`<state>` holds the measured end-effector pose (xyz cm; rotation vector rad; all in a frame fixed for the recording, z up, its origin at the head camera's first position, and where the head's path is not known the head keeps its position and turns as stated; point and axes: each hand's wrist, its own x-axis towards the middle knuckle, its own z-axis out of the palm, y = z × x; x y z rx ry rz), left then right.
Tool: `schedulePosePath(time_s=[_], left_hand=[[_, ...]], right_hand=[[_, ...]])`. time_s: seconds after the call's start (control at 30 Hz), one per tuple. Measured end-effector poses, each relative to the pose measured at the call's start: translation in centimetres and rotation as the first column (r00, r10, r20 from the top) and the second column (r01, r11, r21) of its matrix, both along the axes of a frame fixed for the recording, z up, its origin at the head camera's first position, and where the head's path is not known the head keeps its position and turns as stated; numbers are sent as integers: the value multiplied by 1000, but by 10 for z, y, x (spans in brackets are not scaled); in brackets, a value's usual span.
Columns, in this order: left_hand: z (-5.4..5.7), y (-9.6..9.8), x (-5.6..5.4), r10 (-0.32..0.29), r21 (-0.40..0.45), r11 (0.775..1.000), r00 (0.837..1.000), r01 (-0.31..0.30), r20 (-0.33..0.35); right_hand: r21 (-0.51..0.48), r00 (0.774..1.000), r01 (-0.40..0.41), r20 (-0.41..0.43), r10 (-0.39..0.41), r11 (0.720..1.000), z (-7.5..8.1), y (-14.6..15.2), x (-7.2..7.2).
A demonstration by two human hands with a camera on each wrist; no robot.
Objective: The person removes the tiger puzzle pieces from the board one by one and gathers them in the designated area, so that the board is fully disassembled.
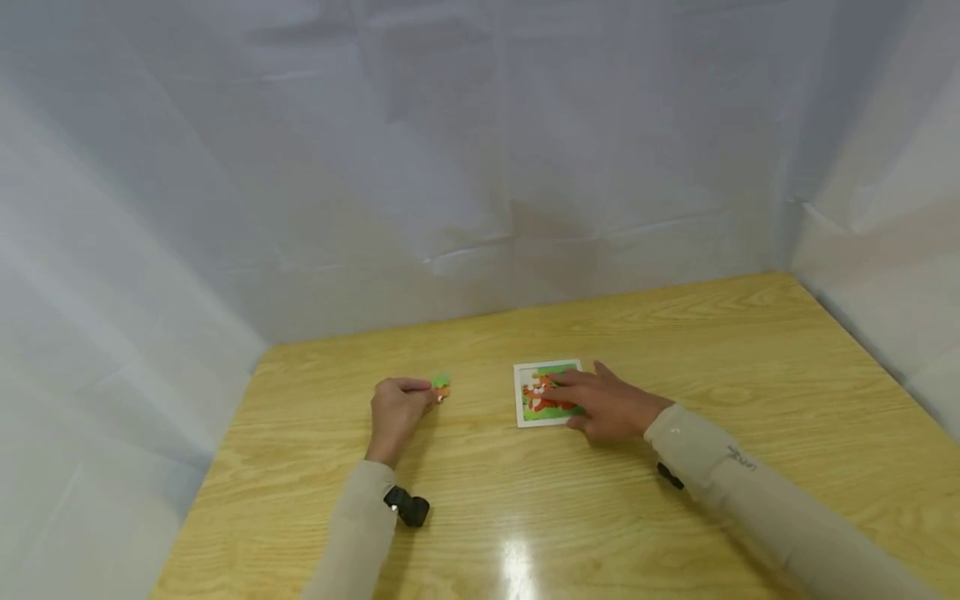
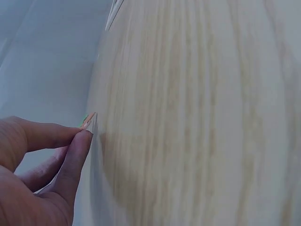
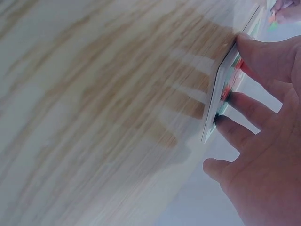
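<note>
My left hand [image 1: 397,415] pinches a small green and orange puzzle piece [image 1: 441,387] between thumb and forefinger, left of the puzzle board. In the left wrist view the piece [image 2: 88,120] shows nearly edge-on at the fingertips. A square jigsaw puzzle board [image 1: 529,421] with a white frame lies on the table, bearing a red and orange animal picture on green. Over its right part my right hand [image 1: 611,404] is spread, fingertips resting on the picture and thumb at the near edge. Fingers hide part of the picture; a pale patch shows at its upper left.
The wooden table [image 1: 480,500] has light grain and a bright reflection near its front. White sheeting [image 1: 450,167] hangs behind it and at both sides. A dark wrist camera [image 1: 407,507] is strapped at the left cuff.
</note>
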<state>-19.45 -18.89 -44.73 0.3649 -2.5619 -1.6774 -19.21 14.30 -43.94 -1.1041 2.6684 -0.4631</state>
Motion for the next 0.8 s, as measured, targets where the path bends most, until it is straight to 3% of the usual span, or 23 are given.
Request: schedulePosePath(time_s=[0.3, 0.8], left_hand=[[0, -4, 2, 35, -7, 999, 999, -35, 29], [5, -8, 4, 26, -11, 1000, 999, -25, 36]], right_hand=[[-12, 1000, 10, 27, -10, 1000, 2, 3, 2], [-31, 1000, 10, 18, -9, 999, 2, 3, 3]])
